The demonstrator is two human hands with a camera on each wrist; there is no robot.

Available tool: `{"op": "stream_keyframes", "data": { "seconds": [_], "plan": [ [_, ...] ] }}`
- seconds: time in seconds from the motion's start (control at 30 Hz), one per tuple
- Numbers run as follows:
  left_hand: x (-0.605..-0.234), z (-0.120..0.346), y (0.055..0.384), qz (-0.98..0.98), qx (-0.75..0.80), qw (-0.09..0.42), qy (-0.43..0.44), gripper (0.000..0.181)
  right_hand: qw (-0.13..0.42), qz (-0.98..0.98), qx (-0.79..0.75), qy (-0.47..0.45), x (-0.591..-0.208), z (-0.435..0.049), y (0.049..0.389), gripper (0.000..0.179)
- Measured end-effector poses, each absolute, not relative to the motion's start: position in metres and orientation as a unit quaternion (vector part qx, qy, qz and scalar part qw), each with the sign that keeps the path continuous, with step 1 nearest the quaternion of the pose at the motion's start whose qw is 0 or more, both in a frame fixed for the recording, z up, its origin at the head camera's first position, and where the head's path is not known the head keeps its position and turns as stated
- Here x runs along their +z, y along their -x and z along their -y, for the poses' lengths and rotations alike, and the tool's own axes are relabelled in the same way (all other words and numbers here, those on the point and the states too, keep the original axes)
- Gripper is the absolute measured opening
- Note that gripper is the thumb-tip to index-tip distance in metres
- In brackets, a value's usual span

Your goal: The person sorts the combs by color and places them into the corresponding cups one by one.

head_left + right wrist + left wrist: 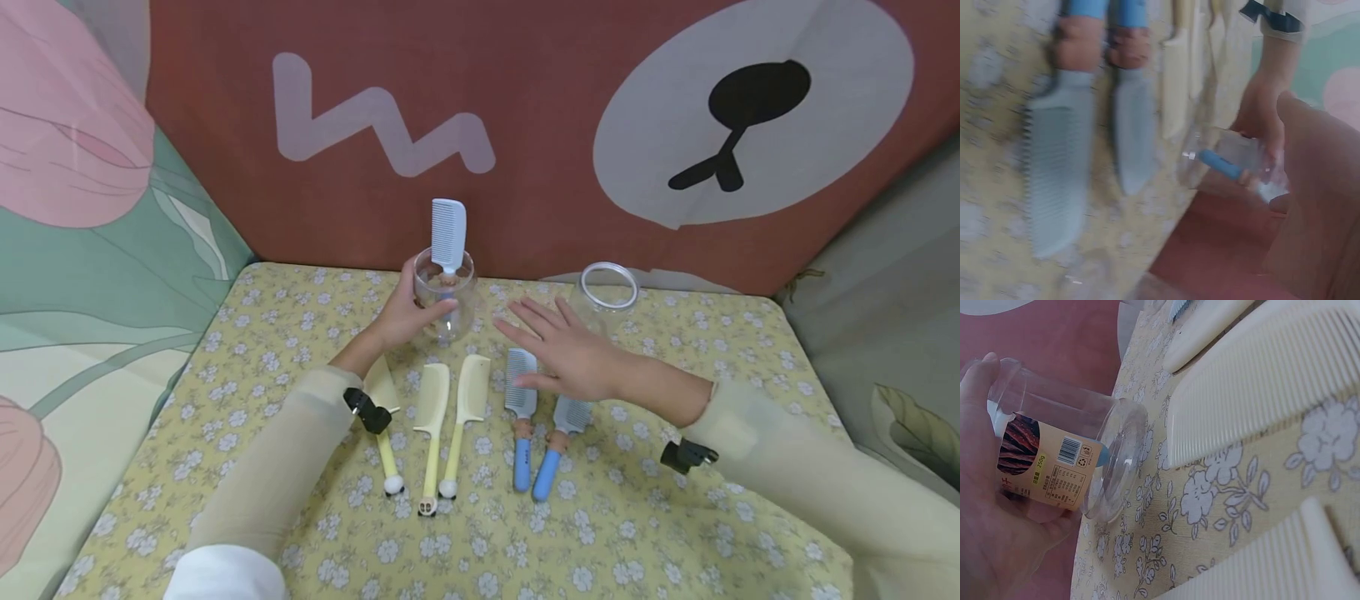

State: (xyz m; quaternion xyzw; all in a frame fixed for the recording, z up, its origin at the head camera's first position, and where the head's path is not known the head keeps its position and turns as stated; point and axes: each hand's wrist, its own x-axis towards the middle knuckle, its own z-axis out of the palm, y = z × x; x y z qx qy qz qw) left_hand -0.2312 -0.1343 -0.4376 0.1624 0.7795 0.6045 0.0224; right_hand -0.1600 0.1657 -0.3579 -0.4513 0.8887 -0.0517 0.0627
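My left hand (pixel 401 315) grips a clear plastic jar (pixel 463 312) from its left side, thumb across the front. The jar stands on the table, and a paper label (pixel 1063 459) shows on it in the left wrist view. Inside it a blue comb (pixel 448 233) stands upright, toothed head above the rim and blue handle down. My right hand (pixel 573 354) is held over the table with fingers spread, nothing in it. Below that hand lie two blue combs (pixel 522 450) (pixel 551 467) with brown figures at their necks; the hand partly covers their heads in the head view.
Three cream combs (pixel 432 408) (pixel 472 392) (pixel 382 385) with yellow handles lie left of the blue ones, the leftmost partly behind my left forearm. A second clear jar (pixel 634 293) stands open beyond my right hand. A printed cloth wall (pixel 525 225) rises behind the flowered tablecloth (pixel 660 533).
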Motion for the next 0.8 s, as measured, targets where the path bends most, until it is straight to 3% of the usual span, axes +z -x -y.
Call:
{"op": "stream_keyframes", "data": {
  "seconds": [0.43,0.8],
  "plan": [
    [-0.440,0.134,0.233,-0.771,0.615,0.017,-0.164,0.091,0.099,-0.889,-0.111,0.433,-0.422,-0.215,0.136,0.076],
    [-0.440,0.134,0.233,-0.772,0.612,0.020,-0.170,0.090,0.128,-0.883,-0.135,0.431,-0.435,-0.250,0.138,0.055]
  ]
}}
